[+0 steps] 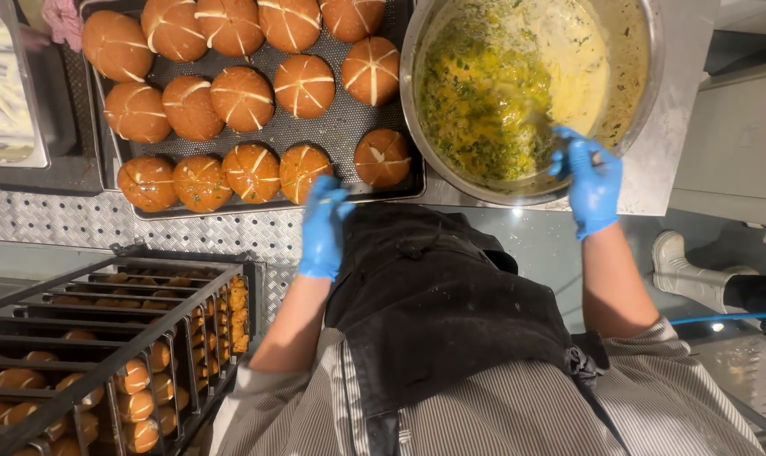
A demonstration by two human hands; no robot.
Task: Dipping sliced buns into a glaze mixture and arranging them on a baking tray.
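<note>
Our right hand [592, 187], gloved blue, grips the near rim of the big steel bowl [644, 93] of yellow herb butter, steadying it. Our left hand [322, 230] rests fingers together, holding nothing, at the edge of the dark tray [341, 127] beside a scored bun [382, 157].

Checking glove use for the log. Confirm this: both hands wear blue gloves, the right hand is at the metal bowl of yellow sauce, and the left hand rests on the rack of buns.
One thing is wrong. The left hand is not on the rack; it is at the near edge of the tray of buns. The head view shows this. Both hands wear blue gloves, and the right hand is at the metal bowl of yellow sauce.
</note>
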